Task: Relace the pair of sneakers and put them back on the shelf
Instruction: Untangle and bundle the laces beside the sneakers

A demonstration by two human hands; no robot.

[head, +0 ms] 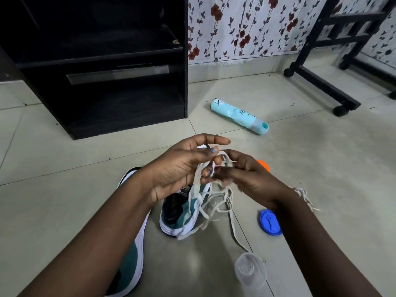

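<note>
Both hands work a tangle of white laces (211, 202) above the near sneaker (182, 213): the left hand (182, 168) pinches loops, the right hand (246, 179) picks at strands. Better to free one end first, then thread. The second sneaker (130, 254) lies left, half hidden under the forearm; the shelf (128, 116) stands far left. Eyelets can't be made out.

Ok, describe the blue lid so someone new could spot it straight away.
Start at the black shelf, then come down the floor to the sneaker under the hands. The blue lid lies flat on the tiles right of it, below the right hand. It is the only round, dark blue thing; the bottle is pale teal.
</note>
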